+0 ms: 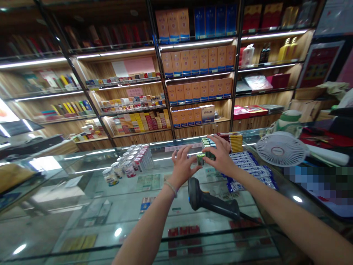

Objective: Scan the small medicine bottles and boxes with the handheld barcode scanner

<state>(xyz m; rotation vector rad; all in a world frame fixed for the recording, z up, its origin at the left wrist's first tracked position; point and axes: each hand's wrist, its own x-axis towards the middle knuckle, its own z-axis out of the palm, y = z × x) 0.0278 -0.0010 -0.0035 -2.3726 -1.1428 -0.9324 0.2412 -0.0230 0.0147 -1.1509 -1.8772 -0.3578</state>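
Small green containers with pale tops (205, 141) stand in a short row on the glass counter. My right hand (220, 152) curls around this row, its thumb and fingertips on the front green container (200, 159). What exactly its farther fingers touch is hidden. My left hand (182, 165) is just left of that container, fingers spread and curved, thumb close to its side; I cannot tell whether it touches. Nearer to me a black handheld barcode scanner (212, 204) lies on the glass, its cable trailing right.
Several clear-lidded jars (129, 168) stand in rows at left. Blue-and-white packets (249, 171) and yellow packs (236, 142) lie beyond my right forearm. A white fan (278, 149) is farther right. Shelves of boxes (197, 60) line the wall behind the glass counter (110, 217).
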